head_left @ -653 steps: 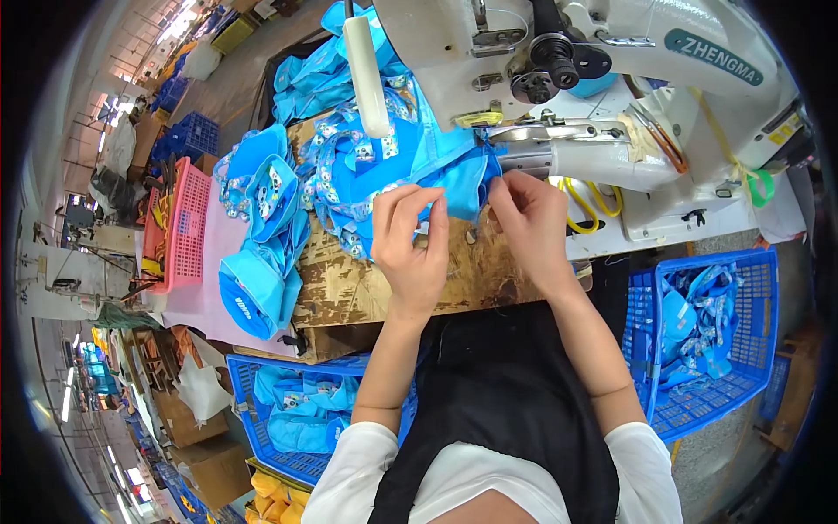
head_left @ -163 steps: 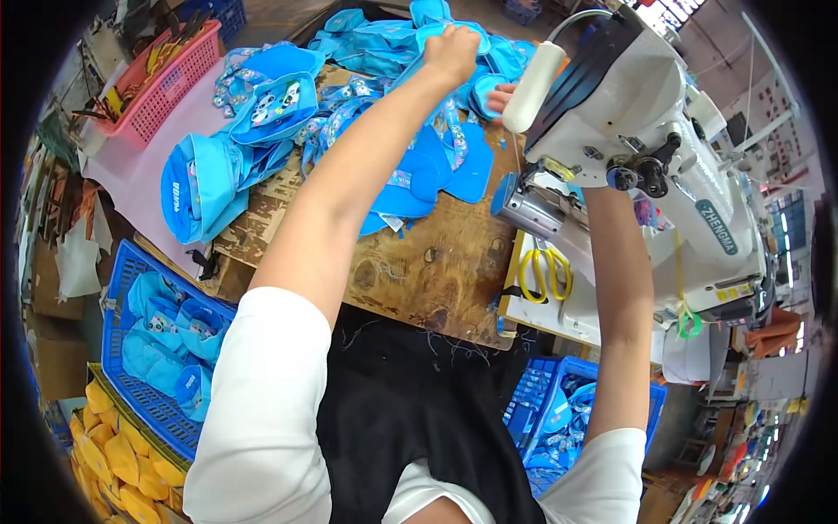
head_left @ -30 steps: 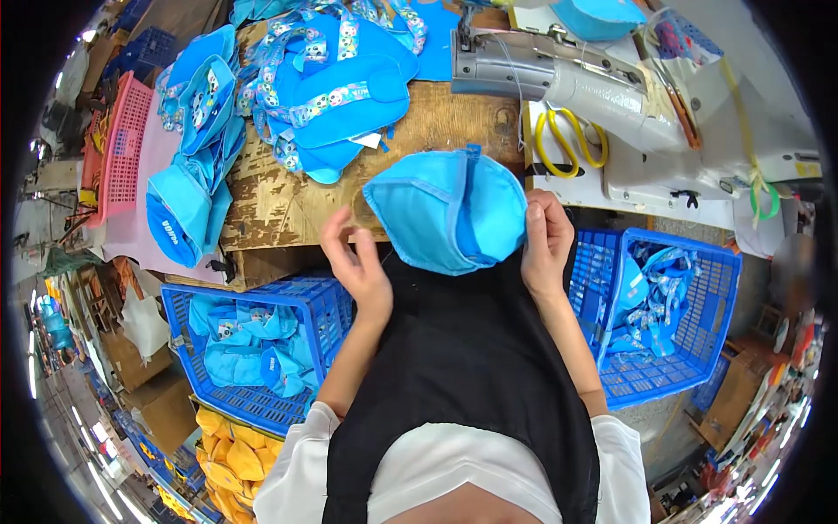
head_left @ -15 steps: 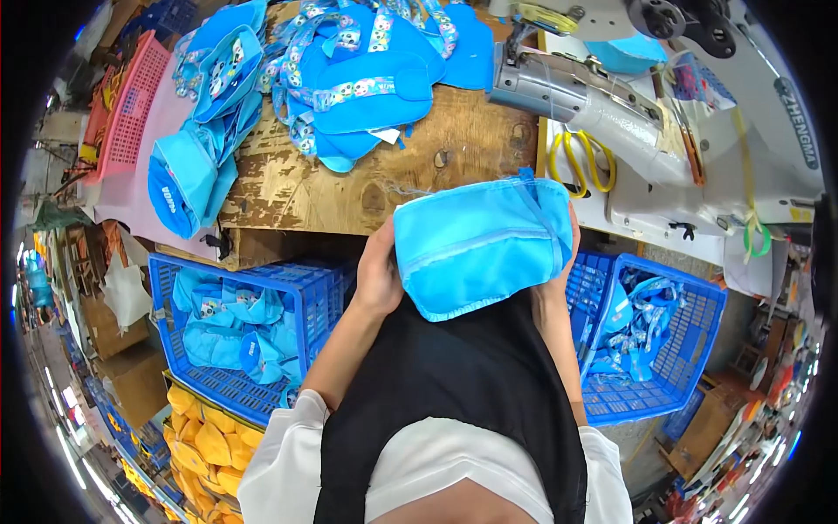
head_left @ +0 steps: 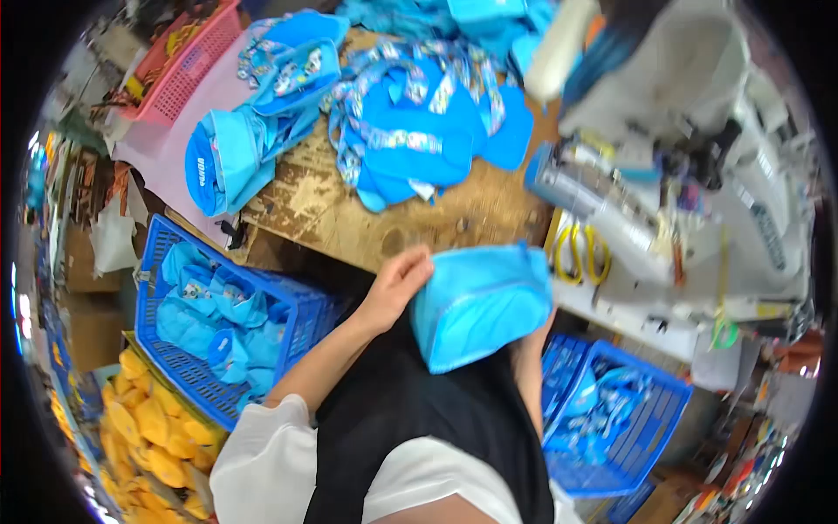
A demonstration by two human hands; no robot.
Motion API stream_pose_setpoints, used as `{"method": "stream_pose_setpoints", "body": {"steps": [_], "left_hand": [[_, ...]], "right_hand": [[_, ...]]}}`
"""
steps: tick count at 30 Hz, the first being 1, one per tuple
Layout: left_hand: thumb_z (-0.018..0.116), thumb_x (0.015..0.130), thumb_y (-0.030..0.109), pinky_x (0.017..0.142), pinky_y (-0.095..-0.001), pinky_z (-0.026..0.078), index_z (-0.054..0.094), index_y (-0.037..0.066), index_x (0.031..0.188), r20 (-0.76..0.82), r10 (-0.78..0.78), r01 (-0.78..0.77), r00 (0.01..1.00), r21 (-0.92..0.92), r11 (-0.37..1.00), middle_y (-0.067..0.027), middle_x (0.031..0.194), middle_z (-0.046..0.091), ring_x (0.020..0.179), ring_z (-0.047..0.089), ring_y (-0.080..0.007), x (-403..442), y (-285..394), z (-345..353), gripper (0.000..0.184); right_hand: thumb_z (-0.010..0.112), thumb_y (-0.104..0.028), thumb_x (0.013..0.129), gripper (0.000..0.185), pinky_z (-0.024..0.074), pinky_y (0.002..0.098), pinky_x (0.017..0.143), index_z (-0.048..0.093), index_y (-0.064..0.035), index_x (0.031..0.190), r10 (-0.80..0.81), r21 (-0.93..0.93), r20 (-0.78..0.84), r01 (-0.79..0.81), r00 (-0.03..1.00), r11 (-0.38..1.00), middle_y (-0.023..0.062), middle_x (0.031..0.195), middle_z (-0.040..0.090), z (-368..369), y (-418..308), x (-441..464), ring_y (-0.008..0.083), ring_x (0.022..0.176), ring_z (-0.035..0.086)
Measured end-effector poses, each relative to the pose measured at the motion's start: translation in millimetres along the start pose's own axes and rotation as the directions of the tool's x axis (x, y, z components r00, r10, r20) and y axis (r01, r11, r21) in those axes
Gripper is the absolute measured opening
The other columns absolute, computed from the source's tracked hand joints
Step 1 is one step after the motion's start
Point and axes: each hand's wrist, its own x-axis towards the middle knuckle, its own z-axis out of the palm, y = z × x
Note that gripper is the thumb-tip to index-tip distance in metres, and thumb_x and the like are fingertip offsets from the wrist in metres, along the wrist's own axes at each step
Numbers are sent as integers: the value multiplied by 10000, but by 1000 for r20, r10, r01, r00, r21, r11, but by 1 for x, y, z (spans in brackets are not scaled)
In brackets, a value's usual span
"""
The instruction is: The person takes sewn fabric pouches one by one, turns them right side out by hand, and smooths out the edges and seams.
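Note:
A light blue sewn fabric pouch (head_left: 480,306) is held up in front of my black apron, near the table's front edge. Its seams and raw edges face me. My left hand (head_left: 399,286) pinches its upper left edge between thumb and fingers. At the right side my right hand (head_left: 543,325) grips the pouch, its fingers largely hidden behind the fabric. Beyond it, a pile of blue fabric pieces with printed straps (head_left: 410,131) lies on the worn wooden table (head_left: 305,210).
A sewing machine (head_left: 602,192) stands at the right, with yellow-handled scissors (head_left: 580,253) beside it. Blue crates (head_left: 301,327) of blue pieces flank me. Yellow pieces (head_left: 148,419) fill a container at lower left. A pink basket (head_left: 183,70) sits at upper left.
The view has swung, so the table and crates appear rotated and shifted. The pouch has tilted, and my left hand has moved up to its upper left edge.

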Motion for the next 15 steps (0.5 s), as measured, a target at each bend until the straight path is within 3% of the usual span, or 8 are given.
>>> {"method": "stream_pose_setpoints", "body": {"steps": [3,4,6,8,11,13,14,15], "left_hand": [[579,1021,280,637,-179,341,594,107,872,-39,-141,143,989,45,989,81,792,504,724,431,-21,22,51,6,229],[579,1021,280,637,-179,341,594,107,872,-48,-101,102,994,32,994,81,792,504,724,431,-21,35,65,4,229],[591,1005,279,591,-202,344,542,119,779,2,-20,19,1000,256,967,79,738,488,660,416,-27,71,96,-8,281],[575,1006,269,577,-247,361,471,114,735,65,236,-239,970,457,857,65,704,446,634,386,-50,122,111,-9,329],[576,985,213,596,-276,393,514,84,768,93,607,-588,789,399,703,16,712,475,639,426,-86,209,147,21,260],[564,1002,210,720,-235,450,533,94,858,152,544,-564,825,165,809,14,785,522,739,490,-73,244,174,56,188],[579,987,233,832,-283,494,605,87,1035,336,503,-531,796,-10,847,-34,923,629,827,568,-111,270,173,67,156],[600,951,219,863,-318,507,587,44,1114,375,495,-547,784,40,836,-108,1039,650,923,610,-188,290,164,81,239]], "right_hand": [[576,-106,996,107,498,243,763,616,-40,1070,-104,-185,252,153,962,971,60,1011,684,5,-14,-3,118,821,604],[554,-105,1009,92,478,212,697,610,-46,1052,-1,-144,200,30,980,989,62,948,681,21,-43,-16,110,738,600],[559,-114,1009,79,483,221,669,602,-64,1052,-6,-193,238,54,971,980,65,907,679,17,-52,-19,121,717,606],[558,-112,1010,80,482,220,668,602,-63,1055,-21,-193,248,71,969,979,65,905,678,13,-55,-18,122,711,607],[556,-105,1010,83,481,218,666,601,-60,1064,-10,-191,226,54,974,980,63,899,674,10,-59,-19,124,690,608],[552,-95,1009,83,479,216,661,599,-57,1065,-27,-207,215,72,976,976,61,892,671,12,-60,-21,122,692,606],[547,-85,1008,84,476,213,656,597,-53,1067,-34,-214,212,80,977,974,59,886,667,14,-60,-22,120,693,605],[543,-75,1007,85,474,211,651,596,-50,1069,-39,-218,211,86,977,972,57,879,664,16,-59,-23,118,695,603]]}}
